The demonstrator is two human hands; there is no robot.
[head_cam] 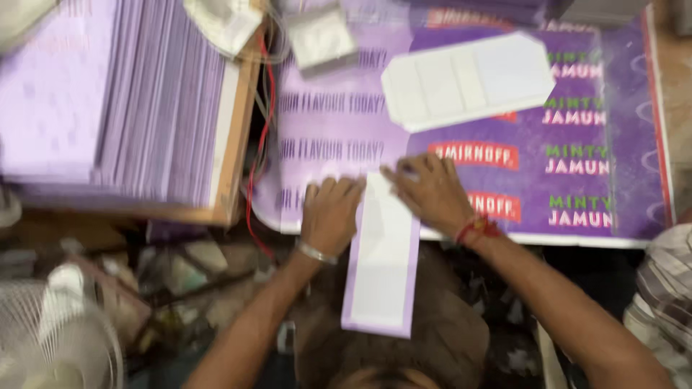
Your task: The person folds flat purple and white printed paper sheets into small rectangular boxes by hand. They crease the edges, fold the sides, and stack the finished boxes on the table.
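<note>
A long narrow card strip (pixel 382 266), white with purple edges, lies across the front edge of a large purple printed sheet (pixel 577 180) and hangs toward me. My left hand (pixel 329 216), with a metal bangle on the wrist, presses flat on the sheet just left of the strip's top end. At the strip's upper right corner rests my right hand (pixel 431 191), a red thread round its wrist, fingers spread on the card and sheet. A white die-cut card blank (pixel 468 81) lies further back on the sheet.
A tall stack of purple sheets (pixel 122 94) sits on a wooden board at the left, with red wires (pixel 257 158) running down beside it. A white fan (pixel 58 331) stands at the lower left. Someone's striped sleeve (pixel 667 274) shows at the right edge.
</note>
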